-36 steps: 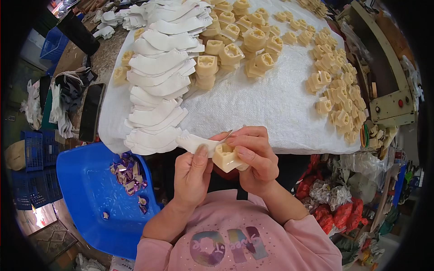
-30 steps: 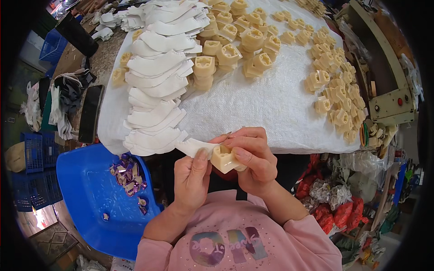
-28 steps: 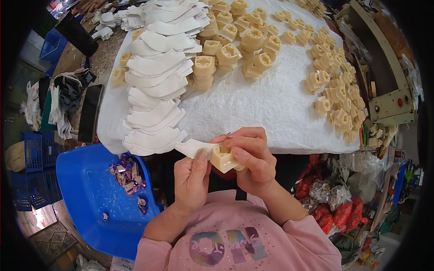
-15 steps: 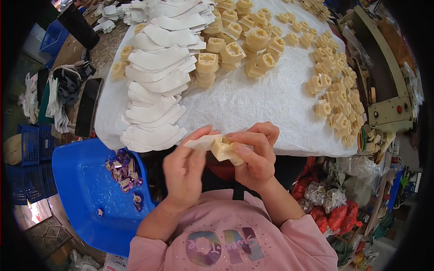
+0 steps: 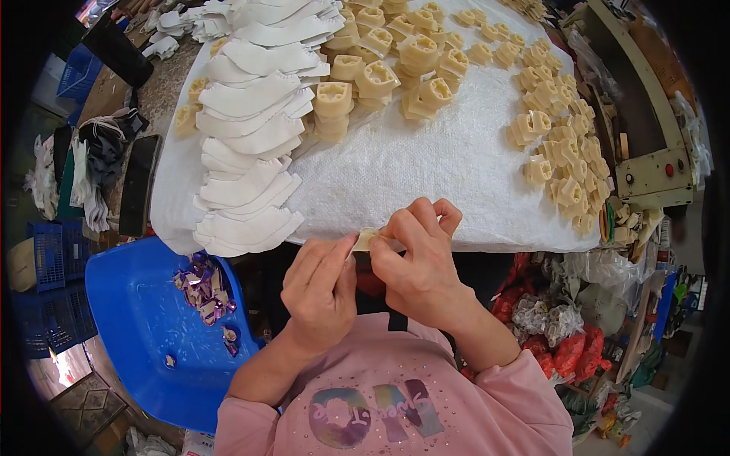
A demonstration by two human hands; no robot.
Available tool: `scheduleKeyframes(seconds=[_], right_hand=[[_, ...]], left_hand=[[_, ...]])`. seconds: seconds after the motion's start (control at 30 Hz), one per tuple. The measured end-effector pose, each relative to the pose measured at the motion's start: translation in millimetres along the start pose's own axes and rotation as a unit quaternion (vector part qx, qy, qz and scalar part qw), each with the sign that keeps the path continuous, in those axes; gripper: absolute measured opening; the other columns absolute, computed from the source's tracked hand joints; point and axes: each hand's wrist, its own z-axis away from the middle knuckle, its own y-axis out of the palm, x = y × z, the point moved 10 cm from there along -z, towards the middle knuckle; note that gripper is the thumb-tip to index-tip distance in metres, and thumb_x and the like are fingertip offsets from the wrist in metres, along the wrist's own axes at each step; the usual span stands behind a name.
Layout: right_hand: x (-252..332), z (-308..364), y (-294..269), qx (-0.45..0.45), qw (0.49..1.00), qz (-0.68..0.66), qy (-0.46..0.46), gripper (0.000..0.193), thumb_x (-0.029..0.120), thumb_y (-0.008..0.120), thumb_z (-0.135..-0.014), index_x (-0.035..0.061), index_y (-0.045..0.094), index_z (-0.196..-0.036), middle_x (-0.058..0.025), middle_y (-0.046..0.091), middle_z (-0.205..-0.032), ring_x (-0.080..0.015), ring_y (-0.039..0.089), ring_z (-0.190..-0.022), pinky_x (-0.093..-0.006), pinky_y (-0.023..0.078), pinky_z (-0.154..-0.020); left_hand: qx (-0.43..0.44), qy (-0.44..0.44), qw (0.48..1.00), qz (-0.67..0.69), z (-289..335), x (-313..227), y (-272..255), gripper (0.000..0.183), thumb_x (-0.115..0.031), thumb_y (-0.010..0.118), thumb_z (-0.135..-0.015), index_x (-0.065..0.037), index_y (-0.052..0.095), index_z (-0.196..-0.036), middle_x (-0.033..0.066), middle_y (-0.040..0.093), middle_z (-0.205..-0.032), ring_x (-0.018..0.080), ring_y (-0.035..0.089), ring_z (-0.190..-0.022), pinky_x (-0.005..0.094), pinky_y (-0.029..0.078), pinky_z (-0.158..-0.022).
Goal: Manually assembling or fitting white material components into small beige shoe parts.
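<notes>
My left hand (image 5: 323, 281) and my right hand (image 5: 422, 262) meet in front of the table's near edge. Between their fingertips is a small cream moulded piece (image 5: 366, 240), hollow like those on the table and mostly covered by fingers. The right fingers are curled around it. My left hand pinches at its left side, where a sliver of a white cut piece shows; the rest of that is hidden. Overlapping white curved cut pieces (image 5: 247, 194) lie fanned in a long row at the table's left. Beside them stand stacked cream moulded pieces (image 5: 333, 102).
White woven sheeting (image 5: 380, 171) covers the table. More cream pieces (image 5: 566, 152) are heaped along its right edge. A blue tub (image 5: 137, 319) at lower left holds purple-and-cream bits. A dark phone (image 5: 139, 186) lies left. A beige machine frame (image 5: 654, 182) stands right, above plastic bags (image 5: 566, 353).
Both hands have closed in around the cream piece, hiding most of it. The white piece, visible before in the left fingers, is now nearly covered. The view has shifted slightly.
</notes>
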Motion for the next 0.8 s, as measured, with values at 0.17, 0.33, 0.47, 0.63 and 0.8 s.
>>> scheduleKeyframes(seconds=[0.17,0.33,0.47,0.63,0.8], right_hand=[[-20.4,5.1,0.0,-0.075,0.991,-0.114,0.0,0.026,0.0,0.067,-0.06,0.0102,0.056,-0.081,-0.006,0.047,-0.08,-0.0227,0.044,-0.078,-0.0399,0.024,-0.075],[-30.3,10.9,4.5,-0.089,0.957,-0.274,0.017,0.029,-0.005,0.066,-0.063,0.0067,0.057,-0.088,-0.0084,0.05,-0.082,-0.0243,0.045,-0.076,-0.0371,0.032,-0.07],[-38.2,13.6,10.5,-0.075,0.927,-0.366,0.026,0.033,-0.01,0.062,-0.064,0.0036,0.055,-0.093,-0.0107,0.05,-0.083,-0.0277,0.045,-0.075,-0.0346,0.038,-0.061],[-30.5,11.5,15.7,-0.011,0.935,-0.355,0.017,0.033,-0.008,0.063,-0.062,0.0055,0.055,-0.092,-0.0096,0.05,-0.083,-0.0275,0.046,-0.076,-0.0358,0.036,-0.07],[-26.3,11.3,13.6,0.004,0.951,-0.308,0.003,0.034,-0.004,0.066,-0.062,0.0083,0.055,-0.092,-0.0072,0.051,-0.083,-0.0262,0.047,-0.08,-0.0361,0.031,-0.078]], left_hand=[[0.021,-0.06,0.997,0.051,-0.7,12.1,0.3,0.019,0.006,0.06,-0.082,0.003,0.065,-0.099,0.0134,0.061,-0.082,0.0211,0.058,-0.07,0.0284,0.047,-0.062],[0.022,-0.132,0.962,0.24,4.3,43.1,11.4,0.02,0.0,0.064,-0.083,-0.002,0.067,-0.103,0.009,0.059,-0.079,0.016,0.055,-0.069,0.0246,0.045,-0.062],[0.04,-0.118,0.971,0.202,-4.0,34.1,14.3,0.009,-0.008,0.069,-0.081,-0.002,0.066,-0.089,0.0066,0.056,-0.07,0.0158,0.05,-0.061,0.0245,0.041,-0.056],[0.022,0.005,0.997,0.071,-15.4,7.7,11.9,0.013,-0.01,0.07,-0.08,-0.002,0.061,-0.075,0.0068,0.049,-0.058,0.018,0.044,-0.052,0.0281,0.035,-0.047],[0.047,-0.079,0.988,0.123,-8.1,22.0,19.8,0.014,-0.007,0.065,-0.083,-0.001,0.057,-0.072,0.003,0.045,-0.06,0.0167,0.042,-0.056,0.0274,0.035,-0.052]])
